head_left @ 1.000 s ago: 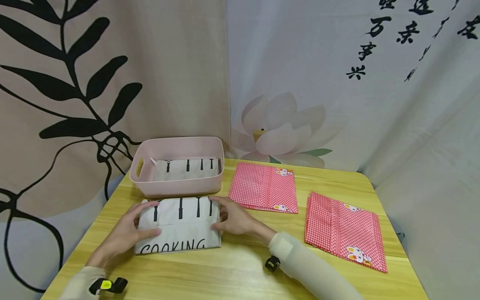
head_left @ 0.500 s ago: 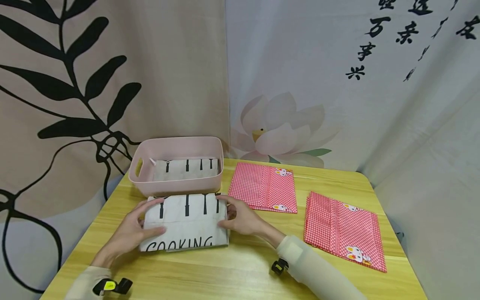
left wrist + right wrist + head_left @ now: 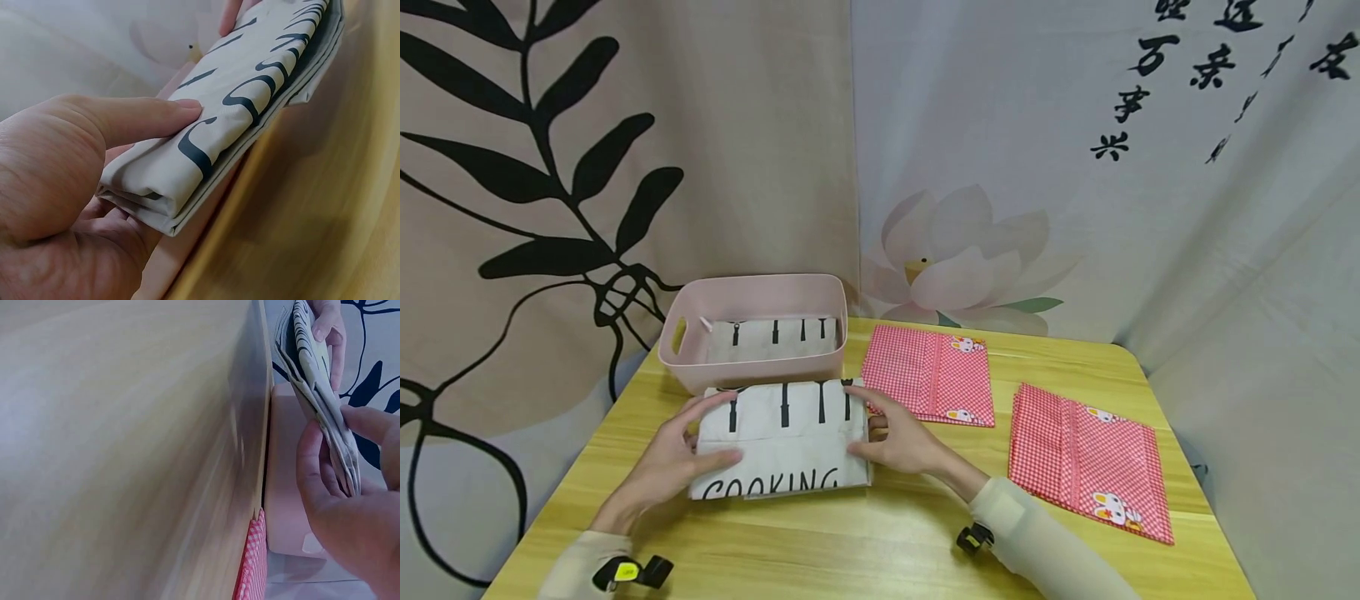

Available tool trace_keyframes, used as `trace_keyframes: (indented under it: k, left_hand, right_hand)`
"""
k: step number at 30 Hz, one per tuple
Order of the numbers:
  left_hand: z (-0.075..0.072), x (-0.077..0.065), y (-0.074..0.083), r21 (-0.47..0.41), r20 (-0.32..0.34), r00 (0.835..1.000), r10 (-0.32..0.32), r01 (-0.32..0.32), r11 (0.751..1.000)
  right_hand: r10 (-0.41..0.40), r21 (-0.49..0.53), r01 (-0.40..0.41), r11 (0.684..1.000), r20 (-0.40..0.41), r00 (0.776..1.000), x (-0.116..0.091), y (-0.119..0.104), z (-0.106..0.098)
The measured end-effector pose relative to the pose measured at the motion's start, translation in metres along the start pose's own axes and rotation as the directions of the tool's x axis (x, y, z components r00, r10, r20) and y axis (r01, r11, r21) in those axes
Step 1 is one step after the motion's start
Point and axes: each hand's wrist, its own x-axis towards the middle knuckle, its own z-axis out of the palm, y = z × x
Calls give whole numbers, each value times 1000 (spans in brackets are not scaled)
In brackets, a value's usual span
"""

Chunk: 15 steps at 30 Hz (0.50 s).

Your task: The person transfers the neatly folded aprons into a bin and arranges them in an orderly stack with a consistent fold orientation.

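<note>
One tabletop (image 3: 820, 550); two hands (image 3: 666, 458) (image 3: 901, 435) grip one cloth (image 3: 786, 446).

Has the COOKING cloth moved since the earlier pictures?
Yes: in the head view, the COOKING cloth has moved right and slightly up, relative to the pink basket.

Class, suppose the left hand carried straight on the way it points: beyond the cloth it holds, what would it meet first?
Probably the pink basket, near side first; the height of the left hand is hard to judge, so it might pass above.
</note>
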Motion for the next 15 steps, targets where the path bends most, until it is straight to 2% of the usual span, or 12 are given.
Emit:
trace_keyframes:
  k: [6,10,15]
  left_hand:
    - [2,2,6,3,-6,999,39,-39,999]
    - [1,4,11,-26,7,999,49,-49,998]
    - [-1,8,16,-30,21,998,52,-51,998]
  right_hand:
    - [-1,70,1,998,4,1000,-5,-2,-6]
    - [-14,102,14,995,6,1000,-7,-3,-9]
    - [-21,99,22,995,-13,1000,-9,-7,-15]
